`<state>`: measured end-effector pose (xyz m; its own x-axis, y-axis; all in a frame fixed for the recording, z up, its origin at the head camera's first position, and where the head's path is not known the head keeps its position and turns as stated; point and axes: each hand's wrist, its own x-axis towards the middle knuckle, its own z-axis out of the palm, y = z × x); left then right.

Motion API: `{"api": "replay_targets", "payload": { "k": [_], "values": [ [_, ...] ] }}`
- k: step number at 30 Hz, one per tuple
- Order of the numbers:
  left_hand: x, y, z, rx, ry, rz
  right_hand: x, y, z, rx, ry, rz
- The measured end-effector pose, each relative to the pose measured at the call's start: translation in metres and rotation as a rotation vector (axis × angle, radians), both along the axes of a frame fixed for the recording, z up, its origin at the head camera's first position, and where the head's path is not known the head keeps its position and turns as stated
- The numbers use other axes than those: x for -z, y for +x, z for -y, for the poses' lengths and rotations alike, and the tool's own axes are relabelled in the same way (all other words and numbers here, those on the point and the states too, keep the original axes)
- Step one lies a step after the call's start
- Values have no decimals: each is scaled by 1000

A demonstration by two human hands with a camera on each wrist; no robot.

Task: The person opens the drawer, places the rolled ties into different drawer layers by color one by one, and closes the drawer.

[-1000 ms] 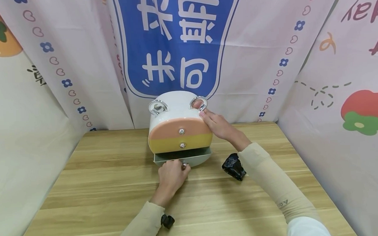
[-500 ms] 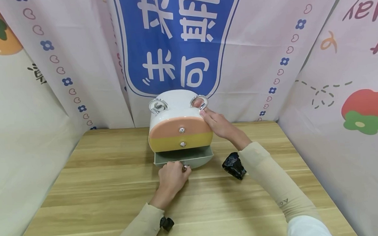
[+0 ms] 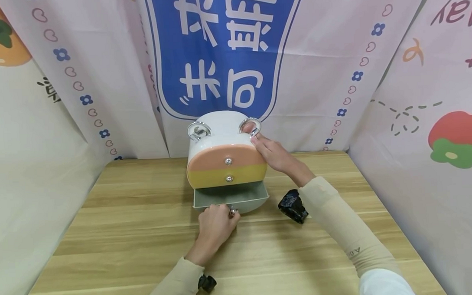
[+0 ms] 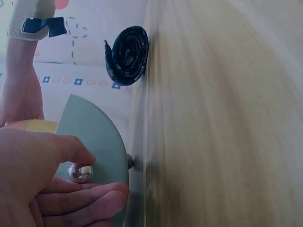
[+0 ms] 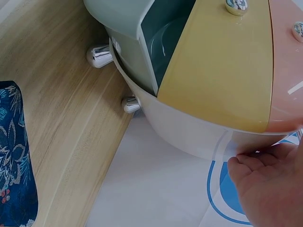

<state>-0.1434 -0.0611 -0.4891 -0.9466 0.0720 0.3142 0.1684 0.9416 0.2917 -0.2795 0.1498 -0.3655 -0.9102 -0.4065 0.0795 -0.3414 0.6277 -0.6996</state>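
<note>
A white drawer box with a rounded top and two silver rings stands at the back of the table. Its orange drawer and yellow drawer are closed, while the grey-green bottom drawer is pulled partway out; no contents show in the visible part of it. My left hand pinches that drawer's silver knob between thumb and fingers. Against the box's right side, just under one ring, rests my right hand. The right wrist view shows its fingers touching the white side wall.
A dark blue patterned cloth roll lies on the wooden table, right of the box beside the right forearm. Short silver feet hold the box off the table. Printed fabric hangs behind and on both sides.
My left hand has drawn the bottom drawer slightly farther out toward me, so more of its inside shows. The right hand stays against the box.
</note>
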Motion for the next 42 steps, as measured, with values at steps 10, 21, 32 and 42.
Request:
{"api": "replay_targets", "payload": {
  "k": [10, 21, 32, 42],
  "values": [
    [-1, 8, 2, 9, 3, 9, 0, 0, 0, -6, 3, -2],
    [-2, 16, -2, 16, -16, 13, 3, -2, -2, -8, -1, -1],
    [-1, 23, -3, 20, -50, 13, 3, -2, -1, -6, 1, 1],
    [-4, 29, -4, 30, -54, 35, 1, 0, -1, -10, -18, 19]
  ]
}}
